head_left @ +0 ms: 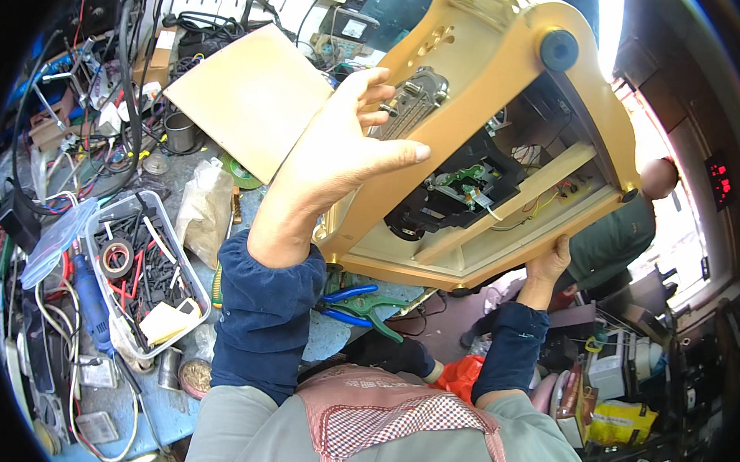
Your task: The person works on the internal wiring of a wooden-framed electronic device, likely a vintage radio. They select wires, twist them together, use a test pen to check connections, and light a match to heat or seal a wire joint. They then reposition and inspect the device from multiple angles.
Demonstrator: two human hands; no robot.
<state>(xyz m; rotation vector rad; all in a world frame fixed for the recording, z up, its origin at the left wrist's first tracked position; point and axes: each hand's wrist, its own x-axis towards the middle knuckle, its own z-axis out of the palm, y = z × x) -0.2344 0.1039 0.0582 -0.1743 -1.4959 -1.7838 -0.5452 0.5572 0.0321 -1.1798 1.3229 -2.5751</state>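
A gold-painted cabinet (476,127) with curved edges and round feet is tilted up before me, its open side showing a black mechanism with a green circuit board (467,176), wires and a wooden crossbar (535,183). My right hand (547,259) grips the cabinet's lower right edge. Beside its left side, my left hand (366,130) is raised with the fingers apart, the thumb over the frame's edge; it holds nothing. Near the left fingertips is a metal fitting (414,101) on the cabinet's side. A flat, pale square panel (251,96) lies behind my left forearm.
On the blue bench stand a plastic box (202,297) of black parts and tape, a plastic bag (204,213), a metal cup (180,132) and a blue rotary tool (92,304). Blue-handled pliers (348,292) and a green spring clamp (372,309) lie below the cabinet. A person (614,237) is behind it, right.
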